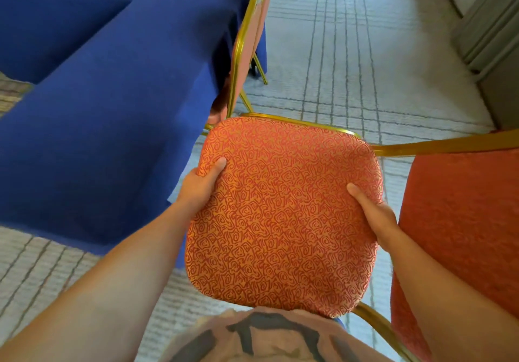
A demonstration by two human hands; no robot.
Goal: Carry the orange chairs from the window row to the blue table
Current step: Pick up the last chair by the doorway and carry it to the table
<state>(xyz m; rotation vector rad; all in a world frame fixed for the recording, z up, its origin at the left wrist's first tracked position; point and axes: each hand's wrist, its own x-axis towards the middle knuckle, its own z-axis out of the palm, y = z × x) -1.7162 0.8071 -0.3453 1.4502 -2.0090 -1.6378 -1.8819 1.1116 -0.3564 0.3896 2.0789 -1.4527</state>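
Observation:
I hold an orange chair (283, 215) with a swirl-patterned seat and gold metal frame in front of my body. My left hand (200, 184) grips the seat's left edge, thumb on top. My right hand (373, 215) grips the right edge the same way. The chair's backrest (460, 221) hangs at the right, so the chair is tipped sideways. The blue table (112, 103), draped in a blue cloth, lies just left of the chair. Another orange chair (250, 38) stands at the table's right side, its backrest seen edge-on.
Pale carpet with grey line pattern (351, 61) stretches ahead and to the right. A grey door frame or wall (494, 32) stands at the far right. My patterned shirt (266, 339) fills the bottom middle.

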